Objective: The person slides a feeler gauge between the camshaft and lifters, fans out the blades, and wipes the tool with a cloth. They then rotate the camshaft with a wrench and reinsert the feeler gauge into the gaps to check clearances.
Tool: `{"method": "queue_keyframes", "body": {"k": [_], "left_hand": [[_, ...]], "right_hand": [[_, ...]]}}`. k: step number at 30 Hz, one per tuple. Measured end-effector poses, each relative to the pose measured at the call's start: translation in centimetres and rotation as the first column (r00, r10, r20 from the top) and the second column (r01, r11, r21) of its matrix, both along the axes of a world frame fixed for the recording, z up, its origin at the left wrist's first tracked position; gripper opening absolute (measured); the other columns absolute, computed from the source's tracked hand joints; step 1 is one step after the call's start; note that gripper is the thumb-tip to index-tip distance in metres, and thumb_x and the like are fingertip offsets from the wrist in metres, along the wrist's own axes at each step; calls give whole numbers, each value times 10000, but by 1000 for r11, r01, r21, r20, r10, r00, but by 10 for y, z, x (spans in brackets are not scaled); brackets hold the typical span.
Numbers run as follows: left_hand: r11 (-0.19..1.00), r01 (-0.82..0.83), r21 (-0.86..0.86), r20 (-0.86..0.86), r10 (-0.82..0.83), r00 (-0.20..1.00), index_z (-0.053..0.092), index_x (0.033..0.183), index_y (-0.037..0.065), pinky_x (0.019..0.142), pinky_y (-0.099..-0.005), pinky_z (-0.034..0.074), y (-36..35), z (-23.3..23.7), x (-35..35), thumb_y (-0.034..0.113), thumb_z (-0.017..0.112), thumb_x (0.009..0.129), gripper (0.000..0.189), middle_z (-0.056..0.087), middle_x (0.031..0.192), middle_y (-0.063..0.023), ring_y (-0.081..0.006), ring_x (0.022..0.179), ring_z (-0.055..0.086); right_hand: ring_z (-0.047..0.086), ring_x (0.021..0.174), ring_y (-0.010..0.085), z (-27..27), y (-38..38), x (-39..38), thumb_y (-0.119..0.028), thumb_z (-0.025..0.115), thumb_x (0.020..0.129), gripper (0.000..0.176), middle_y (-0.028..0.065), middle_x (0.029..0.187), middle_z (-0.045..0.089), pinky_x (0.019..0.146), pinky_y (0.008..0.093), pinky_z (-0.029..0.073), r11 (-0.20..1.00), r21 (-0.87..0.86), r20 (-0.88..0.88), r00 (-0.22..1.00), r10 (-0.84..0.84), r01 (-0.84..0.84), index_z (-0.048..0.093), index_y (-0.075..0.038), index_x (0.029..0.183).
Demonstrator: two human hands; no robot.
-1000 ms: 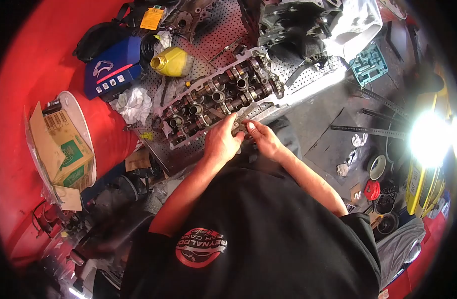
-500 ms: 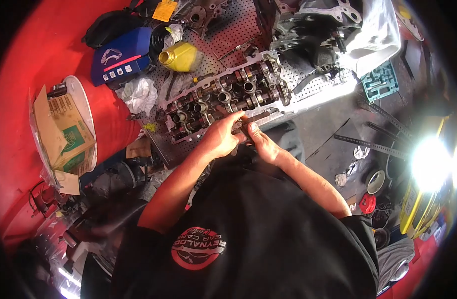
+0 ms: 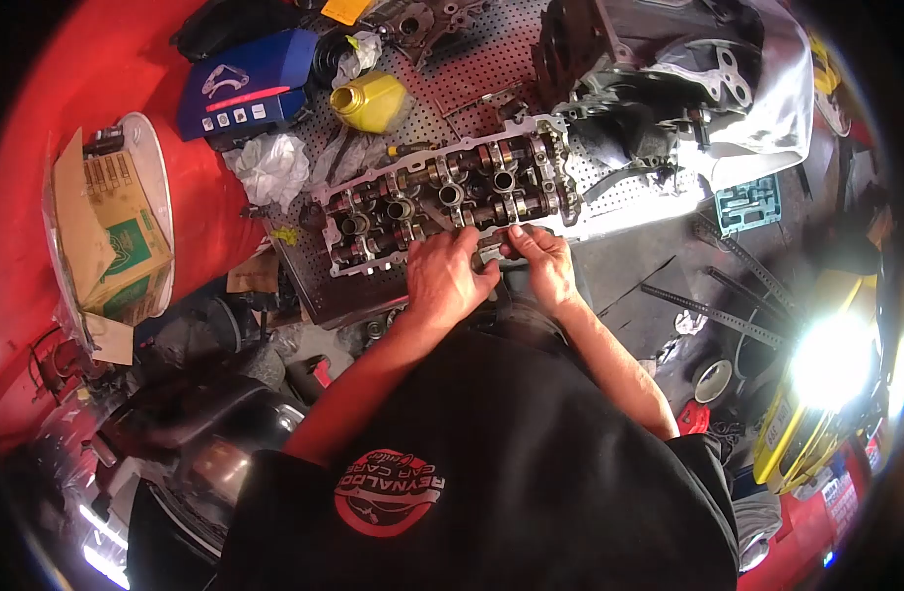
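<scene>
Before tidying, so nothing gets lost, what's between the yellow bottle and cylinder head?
A yellow-tipped dark handle and some clear plastic, in the head-camera view.

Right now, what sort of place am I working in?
Likely a car repair workshop: there's an engine cylinder head on a perforated metal bench, and your shirt logo reads "Car Care".

A lamp (image 3: 834,362) on my right burns out to a white blot, and glare bleaches the near edge of the perforated bench (image 3: 649,212). My black shirt (image 3: 570,473) sinks into shadow, its folds barely showing. The wide lens bows everything outward; the rim smears softly and the corners fall black.
</scene>
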State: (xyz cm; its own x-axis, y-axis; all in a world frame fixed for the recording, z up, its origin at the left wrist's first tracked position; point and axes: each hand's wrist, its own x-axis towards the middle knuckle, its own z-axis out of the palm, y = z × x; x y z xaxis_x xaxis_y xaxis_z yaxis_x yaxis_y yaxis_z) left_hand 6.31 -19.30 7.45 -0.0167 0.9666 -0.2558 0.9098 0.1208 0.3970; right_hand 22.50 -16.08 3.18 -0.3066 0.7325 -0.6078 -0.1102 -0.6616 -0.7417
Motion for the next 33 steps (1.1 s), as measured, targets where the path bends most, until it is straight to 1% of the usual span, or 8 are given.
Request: {"method": "queue_keyframes", "body": {"k": [4,9,10,14,17,18,24,33], "left_hand": [[996,63,-67,36,-61,997,581,1150,98,809,-472,448,-8,-1,-11,230,734,759,440,642,936,-139,-333,898,627],[982,175,65,2,-176,984,583,1205,111,794,-447,431,-10,-6,-29,202,717,797,439,611,916,-125,-299,906,598],[974,214,76,-53,-210,976,584,1209,114,786,-440,428,-7,-8,-33,201,714,799,439,606,908,-122,-296,892,595],[921,389,31,-305,-362,881,596,1239,182,776,-426,418,31,-17,-60,191,661,844,401,609,887,-110,-260,879,593],[835,526,-161,-376,-544,750,616,1229,182,870,-435,431,77,-25,-70,152,548,919,319,649,960,-129,-257,945,626],[804,552,-221,-353,-594,723,636,1201,171,925,-431,424,91,-25,-69,139,501,936,300,662,992,-145,-256,983,636],[657,678,-329,-199,-750,630,714,974,165,903,-407,413,137,-35,-66,176,545,900,185,681,900,-107,-240,994,641],[553,693,-463,-109,-811,575,701,987,147,925,-442,407,156,-59,-45,190,559,897,175,679,910,-100,-259,997,647]], "right_hand": [[551,718,76,-1,-4,-6,-293,599,980,307,10,794,664,728,236,436,996,-72,82,996,-44,50,693,-19,879],[555,700,81,-18,-12,-17,-290,589,982,266,-3,766,649,691,237,431,974,-184,10,991,-133,132,666,-52,889],[578,735,113,-28,-13,-19,-302,571,988,270,21,823,657,706,264,457,972,-199,-78,987,-142,124,654,-47,1020],[608,870,166,-32,-26,-3,-357,553,987,388,85,1027,656,767,314,497,961,-271,54,997,-45,58,581,-60,1237],[611,880,166,-53,-52,33,-373,565,978,405,83,1034,656,770,316,498,944,-330,145,988,50,1,588,-48,1219],[621,876,149,-61,-59,44,-326,559,990,366,73,1096,656,761,294,503,931,-364,171,984,46,20,595,-55,1233],[640,834,153,-68,-75,92,-298,597,969,334,71,1052,671,719,290,508,903,-405,231,972,-50,142,613,-38,1178],[640,821,177,-78,-62,103,-303,593,975,361,99,1076,656,714,296,533,900,-411,258,965,-40,147,586,-27,1208]]}}
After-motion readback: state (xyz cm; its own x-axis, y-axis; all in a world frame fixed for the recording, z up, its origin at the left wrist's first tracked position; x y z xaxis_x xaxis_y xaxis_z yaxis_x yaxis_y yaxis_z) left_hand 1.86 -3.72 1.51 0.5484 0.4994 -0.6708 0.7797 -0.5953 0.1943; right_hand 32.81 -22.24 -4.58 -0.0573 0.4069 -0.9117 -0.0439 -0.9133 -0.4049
